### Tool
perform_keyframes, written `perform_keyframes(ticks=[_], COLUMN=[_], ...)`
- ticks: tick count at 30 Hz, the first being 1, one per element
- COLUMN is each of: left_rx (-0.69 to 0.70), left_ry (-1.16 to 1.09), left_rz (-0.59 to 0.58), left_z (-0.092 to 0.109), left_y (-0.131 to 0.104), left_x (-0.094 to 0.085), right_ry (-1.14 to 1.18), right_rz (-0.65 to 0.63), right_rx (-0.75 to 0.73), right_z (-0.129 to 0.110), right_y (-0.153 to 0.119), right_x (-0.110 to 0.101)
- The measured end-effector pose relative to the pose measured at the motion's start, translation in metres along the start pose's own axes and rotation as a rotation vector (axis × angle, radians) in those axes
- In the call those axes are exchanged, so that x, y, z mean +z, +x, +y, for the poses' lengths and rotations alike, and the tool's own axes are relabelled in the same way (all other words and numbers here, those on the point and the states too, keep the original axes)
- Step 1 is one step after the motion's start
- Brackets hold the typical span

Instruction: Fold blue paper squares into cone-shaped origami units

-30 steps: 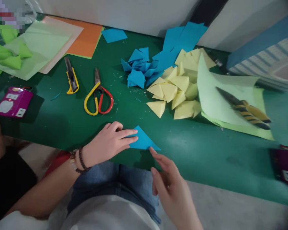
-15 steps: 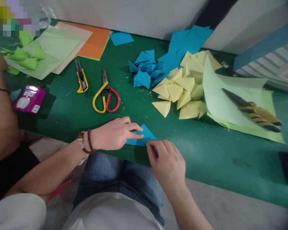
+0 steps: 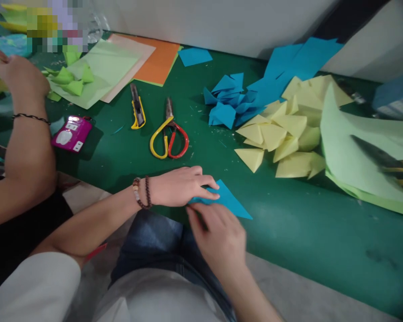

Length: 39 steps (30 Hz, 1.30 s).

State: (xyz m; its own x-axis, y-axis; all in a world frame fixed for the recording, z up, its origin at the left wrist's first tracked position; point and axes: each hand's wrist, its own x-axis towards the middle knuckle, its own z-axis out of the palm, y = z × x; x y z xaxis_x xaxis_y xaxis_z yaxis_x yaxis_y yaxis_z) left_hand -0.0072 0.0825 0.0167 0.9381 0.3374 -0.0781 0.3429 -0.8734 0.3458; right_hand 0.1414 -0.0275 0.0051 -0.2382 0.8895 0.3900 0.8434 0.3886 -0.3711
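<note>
A folded blue paper [image 3: 233, 205], its visible part a triangle, lies near the front edge of the green table. My left hand [image 3: 177, 185] is flat over its left side, index and middle fingers spread and pressing on it. My right hand [image 3: 218, 232] has its fingers curled in at the paper's lower edge, just below my left hand; the thumb and fingertips meet there, and the crease under them is partly hidden. Scissors [image 3: 169, 134] with one yellow and one red handle rest behind my left hand. A yellow box cutter [image 3: 138, 109] lies left of them.
Folded blue pieces [image 3: 226, 100] and folded yellow pieces [image 3: 275, 129] are heaped at the back. To the right, a second cutting tool [image 3: 389, 161] lies on pale green sheets [image 3: 349, 134]. A purple device [image 3: 73, 133] sits by another person's arm [image 3: 30, 134] at left.
My right hand has slid left along the paper's lower edge, from its right part to below my left hand. The view has turned left, bringing the other person's hands into sight.
</note>
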Motion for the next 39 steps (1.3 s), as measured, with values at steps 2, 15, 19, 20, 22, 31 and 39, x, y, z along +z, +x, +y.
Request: perform_keyframes(ticks=[2, 15, 19, 20, 22, 31, 39], left_rx=[-0.012, 0.053, 0.075, 0.072, 0.053, -0.271, -0.217], left_ry=[0.003, -0.257, -0.33, -0.342, -0.349, -0.18, -0.366], left_rz=[0.01, -0.101, -0.117, -0.112, -0.075, 0.259, 0.505], left_z=[0.001, -0.013, -0.017, -0.017, -0.015, 0.034, 0.039], left_y=[0.0, 0.0, 0.003, 0.003, 0.002, -0.007, -0.01], left_x=[0.001, -0.016, -0.021, -0.021, -0.022, -0.005, 0.013], right_ry=[-0.099, -0.104, -0.093, -0.078, -0.061, -0.07, -0.057], right_rz=[0.042, -0.111, -0.174, -0.19, -0.201, -0.088, -0.187], right_rx=[0.075, -0.187, -0.294, -0.308, -0.328, -0.304, -0.471], right_z=[0.014, 0.094, 0.117, 0.119, 0.119, 0.103, 0.105], right_y=[-0.005, -0.021, -0.017, -0.015, -0.011, -0.009, -0.007], right_x=[-0.011, -0.053, -0.066, -0.065, -0.061, -0.048, -0.058])
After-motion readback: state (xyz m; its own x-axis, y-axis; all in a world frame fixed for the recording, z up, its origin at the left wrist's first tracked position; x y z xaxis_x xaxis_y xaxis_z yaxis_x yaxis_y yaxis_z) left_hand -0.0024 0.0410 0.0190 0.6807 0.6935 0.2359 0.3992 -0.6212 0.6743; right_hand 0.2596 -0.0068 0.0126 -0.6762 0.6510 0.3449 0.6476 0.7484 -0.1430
